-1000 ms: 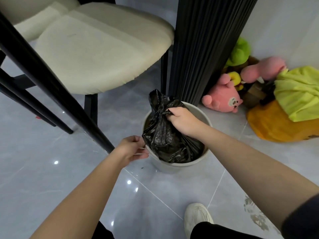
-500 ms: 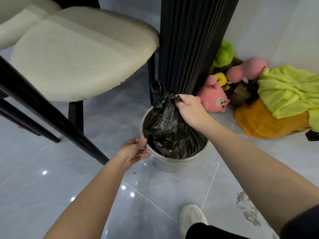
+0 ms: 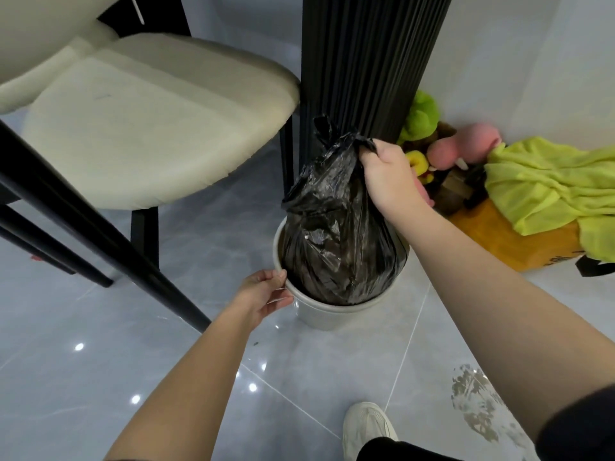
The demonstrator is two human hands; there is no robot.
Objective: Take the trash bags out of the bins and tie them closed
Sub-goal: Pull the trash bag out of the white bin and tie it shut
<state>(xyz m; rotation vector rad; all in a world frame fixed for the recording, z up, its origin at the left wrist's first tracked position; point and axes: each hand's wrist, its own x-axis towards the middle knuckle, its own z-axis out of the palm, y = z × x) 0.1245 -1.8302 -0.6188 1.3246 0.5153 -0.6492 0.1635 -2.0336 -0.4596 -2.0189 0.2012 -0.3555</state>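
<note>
One trash bag (image 3: 336, 234) is at stake, black and full. Its gathered neck is clamped in the grip of the right hand (image 3: 386, 171), the fingers being curled tightly round the bunched plastic. From that grip the bag hangs toward 7 o'clock in the head view, so its long axis is close to upright, with the neck at the top and the belly below. The belly is only partly raised. The lower portion is seated inside the pale round bin (image 3: 319, 316), and the widest part is level with the rim. A loose tail of plastic is seen standing up at 11 o'clock from the grip; whether a finished knot lies beneath the fingers cannot be told.

The bin's rim is pinched at its 8 o'clock side by the left hand (image 3: 263, 294), thumb outside and fingertips over the edge, so the bin is braced against the floor (image 3: 100, 361).

The coming move is judged to turn on this vertical line. The bag must be drawn straight up along its axis while the bin is held down, since the belly fills the opening closely. A chair (image 3: 133, 128) overhangs at 10 o'clock and a ribbed black column (image 3: 359, 61) stands at 12 o'clock just behind the bag, so clearance is judged to be best toward 4 o'clock.
</note>
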